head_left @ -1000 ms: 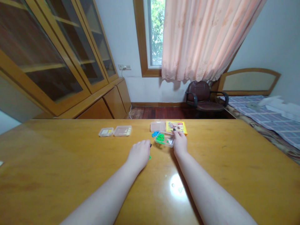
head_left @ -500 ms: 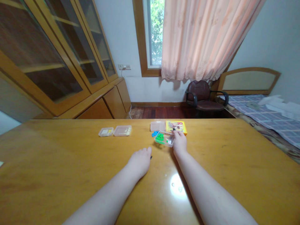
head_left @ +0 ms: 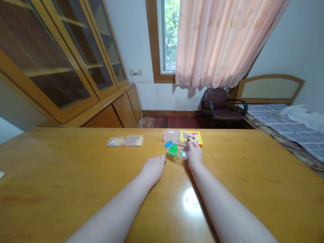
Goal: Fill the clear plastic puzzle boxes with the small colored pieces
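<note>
My right hand (head_left: pixel 194 153) grips the right end of a clear plastic box (head_left: pixel 186 156), held slightly tilted above the table. Green small pieces (head_left: pixel 173 149) are heaped in its left part, with a bit of green farther right. A dark spot shows at the fingertips; I cannot tell what it is. Just behind the box lie blue small pieces (head_left: pixel 168 144). My left hand (head_left: pixel 154 168) is low over the table, left of the box and apart from it. Its fingers are curled in, and a small dark tip shows beside them; what they hold, if anything, is hidden.
Behind the box lie a clear plastic tray (head_left: pixel 171 136) and a yellow printed box (head_left: pixel 197 137). Farther left on the wooden table (head_left: pixel 76 175) sit a small clear container (head_left: pixel 111 143) and a larger one (head_left: pixel 129 140) with pale pieces. An office chair (head_left: pixel 219 101) stands beyond.
My left hand has shifted slightly toward the box, up and to the right. My right hand still grips the box in nearly the same place.
</note>
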`<state>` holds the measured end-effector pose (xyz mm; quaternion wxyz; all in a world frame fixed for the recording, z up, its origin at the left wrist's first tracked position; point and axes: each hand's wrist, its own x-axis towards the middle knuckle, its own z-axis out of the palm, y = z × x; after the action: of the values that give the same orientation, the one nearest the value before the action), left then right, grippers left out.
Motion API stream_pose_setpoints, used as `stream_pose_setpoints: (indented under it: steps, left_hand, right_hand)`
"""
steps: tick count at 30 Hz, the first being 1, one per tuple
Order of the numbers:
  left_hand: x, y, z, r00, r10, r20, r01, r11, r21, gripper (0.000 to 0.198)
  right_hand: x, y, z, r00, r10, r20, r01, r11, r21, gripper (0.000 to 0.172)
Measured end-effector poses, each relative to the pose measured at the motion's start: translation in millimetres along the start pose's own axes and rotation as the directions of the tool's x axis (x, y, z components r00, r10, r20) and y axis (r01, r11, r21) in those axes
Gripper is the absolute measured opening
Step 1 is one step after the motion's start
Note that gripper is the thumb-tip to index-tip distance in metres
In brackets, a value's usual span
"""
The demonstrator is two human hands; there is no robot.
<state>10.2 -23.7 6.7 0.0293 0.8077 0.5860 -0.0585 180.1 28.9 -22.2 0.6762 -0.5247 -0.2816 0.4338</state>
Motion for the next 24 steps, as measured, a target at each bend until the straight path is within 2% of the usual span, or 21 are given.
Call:
stream_pose_setpoints:
  steps: [5,9,12,14,15,17,21,24]
  left_hand:
    - [1.3,-2.2,-3.7,0.999,-0.024,-0.035,0.023,0.999,-0.033,0.024]
    - [1.4,-6.4,-11.1,0.973,-0.079,-0.217,0.047,0.988,-0.149,0.026]
    - [-0.2,-9.1,-13.7,0.922,-0.066,-0.382,-0.064,0.946,-0.318,0.022]
    - [-1.4,-10.4,-12.9,0.889,-0.042,-0.455,-0.168,0.896,-0.411,0.023]
    - [-1.6,-11.2,-12.0,0.878,-0.044,-0.477,-0.200,0.871,-0.449,0.027]
    - [-0.7,-13.7,-9.3,0.869,-0.084,-0.488,-0.207,0.834,-0.512,0.034]
    - [6.9,-23.7,-3.0,0.867,-0.203,-0.456,-0.121,0.801,-0.586,0.030]
    - [13.1,-30.8,0.5,0.869,-0.258,-0.423,-0.057,0.796,-0.602,0.030]
  right_hand:
    - [1.3,1.5,-1.0,1.000,0.008,0.004,-0.008,1.000,-0.004,0.023]
    - [-3.3,-0.3,0.6,0.997,0.002,0.075,0.004,0.997,-0.078,0.024]
    - [-9.1,-1.7,3.6,0.976,-0.004,0.218,0.034,0.991,-0.133,0.025]
    - [-10.3,-1.4,4.7,0.965,-0.006,0.263,0.040,0.992,-0.123,0.025]
    - [-9.6,-1.0,4.7,0.969,-0.012,0.248,0.038,0.994,-0.104,0.024]
    - [-6.0,-0.8,3.2,0.989,-0.028,0.147,0.035,0.999,-0.041,0.023]
    - [1.8,-5.7,-1.9,0.994,-0.061,-0.093,0.067,0.996,0.055,0.022]
    - [2.4,-12.0,-3.9,0.979,-0.091,-0.180,0.101,0.994,0.046,0.022]
